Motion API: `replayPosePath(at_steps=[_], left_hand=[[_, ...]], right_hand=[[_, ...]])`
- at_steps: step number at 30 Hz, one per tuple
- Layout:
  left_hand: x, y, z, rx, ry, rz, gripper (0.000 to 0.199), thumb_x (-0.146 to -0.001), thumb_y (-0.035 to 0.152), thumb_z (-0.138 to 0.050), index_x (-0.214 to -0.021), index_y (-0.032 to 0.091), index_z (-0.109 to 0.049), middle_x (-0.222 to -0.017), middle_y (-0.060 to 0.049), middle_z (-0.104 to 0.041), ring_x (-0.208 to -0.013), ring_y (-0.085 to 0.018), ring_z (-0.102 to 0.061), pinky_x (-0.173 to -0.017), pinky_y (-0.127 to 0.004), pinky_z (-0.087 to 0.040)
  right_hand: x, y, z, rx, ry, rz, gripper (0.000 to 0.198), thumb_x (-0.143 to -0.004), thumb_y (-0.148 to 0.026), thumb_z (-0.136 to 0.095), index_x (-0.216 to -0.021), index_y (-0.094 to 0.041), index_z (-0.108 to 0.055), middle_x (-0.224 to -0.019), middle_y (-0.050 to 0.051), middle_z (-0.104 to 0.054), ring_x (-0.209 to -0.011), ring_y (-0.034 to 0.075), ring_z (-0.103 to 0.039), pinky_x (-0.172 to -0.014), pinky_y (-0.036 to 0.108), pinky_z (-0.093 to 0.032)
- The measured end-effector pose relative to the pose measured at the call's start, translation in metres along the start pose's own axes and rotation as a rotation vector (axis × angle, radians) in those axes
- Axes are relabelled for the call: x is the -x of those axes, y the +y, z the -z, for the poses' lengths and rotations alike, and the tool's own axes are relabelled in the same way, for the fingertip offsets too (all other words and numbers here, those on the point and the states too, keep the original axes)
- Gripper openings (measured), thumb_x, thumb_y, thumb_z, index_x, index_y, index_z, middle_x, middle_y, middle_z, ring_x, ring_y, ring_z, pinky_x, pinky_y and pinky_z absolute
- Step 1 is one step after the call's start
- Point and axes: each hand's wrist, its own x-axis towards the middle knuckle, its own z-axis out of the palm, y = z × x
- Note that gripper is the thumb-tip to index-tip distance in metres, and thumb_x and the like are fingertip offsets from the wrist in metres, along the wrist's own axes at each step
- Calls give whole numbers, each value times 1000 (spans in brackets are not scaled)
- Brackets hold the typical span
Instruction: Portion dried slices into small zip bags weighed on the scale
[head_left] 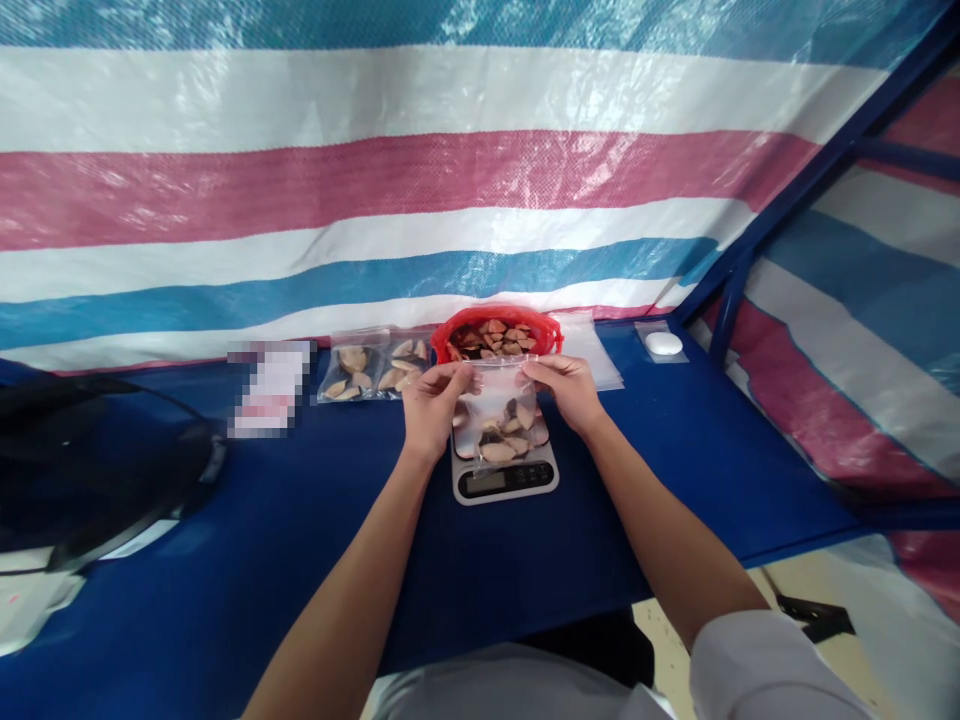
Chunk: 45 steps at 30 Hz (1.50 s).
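Note:
Between my hands hangs a clear zip bag with several brown-and-pale dried slices at its bottom. My left hand pinches the bag's top left corner, and my right hand pinches the top right corner. Under and behind the bag is a white kitchen scale with a dark display strip; I cannot tell whether the bag rests on it. Just beyond my hands stands a red bag, its mouth wide, full of similar slices. Two filled zip bags, one beside the other, lie to the left.
A stack of flat clear bags lies right of the red bag. Farther right is a white oval object on a small clear bag. A blurred-out paper and a large black object occupy the left. Striped sheeting closes off the back.

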Motion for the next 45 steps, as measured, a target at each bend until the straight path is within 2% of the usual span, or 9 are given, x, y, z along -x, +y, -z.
replayPosePath(at_steps=[4,8,14,21,27,35,41,45], left_hand=[[-1,0,0,22,-7,-64,26,-75,42,-83,-79,17,-78,-71,-3,-75,-64,-16,-68,-60,-25,-55],[1,3,-1,-9,-4,-112,22,-76,38,-82,-78,17,-78,-69,-3,-75,-64,-15,-68,-61,-25,-54],[4,6,-2,-56,-5,-147,20,-76,37,-82,-77,17,-79,-69,-3,-75,-64,-16,-69,-64,-26,-56],[4,6,-2,-47,-48,-58,26,-72,41,-85,-79,17,-79,-69,-3,-75,-63,-16,-68,-64,-26,-56],[3,6,-1,-51,-45,-79,27,-71,42,-86,-77,17,-79,-70,-4,-75,-64,-17,-69,-64,-28,-56],[1,3,3,-59,-1,-32,27,-69,41,-87,-78,17,-80,-70,-4,-75,-63,-16,-67,-58,-25,-53],[0,7,3,-50,-47,1,34,-66,45,-89,-82,15,-80,-70,-5,-75,-64,-17,-68,-65,-28,-56],[-2,8,4,-71,-86,-25,31,-68,44,-88,-80,16,-81,-68,-4,-75,-63,-16,-67,-64,-27,-56]], right_hand=[[0,2,0,3,-34,-1,30,-66,-49,-87,-73,-21,-78,-72,2,-75,-58,14,-64,-55,27,-54],[1,5,-1,79,-81,50,29,-74,-50,-82,-72,-21,-78,-73,2,-75,-58,13,-63,-56,25,-51],[2,3,-4,101,-55,104,29,-74,-50,-82,-69,-22,-78,-71,1,-75,-60,15,-65,-60,27,-52],[4,1,-4,174,-73,165,27,-76,-49,-80,-69,-23,-79,-73,2,-76,-66,17,-67,-64,30,-54],[5,-1,-3,191,-68,139,29,-75,-52,-79,-72,-23,-79,-74,2,-77,-66,18,-67,-63,30,-55],[-1,2,5,71,-61,97,27,-73,-48,-82,-77,-22,-81,-75,2,-77,-67,17,-69,-66,30,-57],[0,1,4,143,-118,154,25,-79,-47,-78,-79,-22,-81,-79,2,-78,-73,17,-69,-69,28,-57],[1,-3,2,165,-108,170,30,-77,-52,-77,-81,-23,-81,-81,3,-78,-74,19,-69,-67,30,-57]])
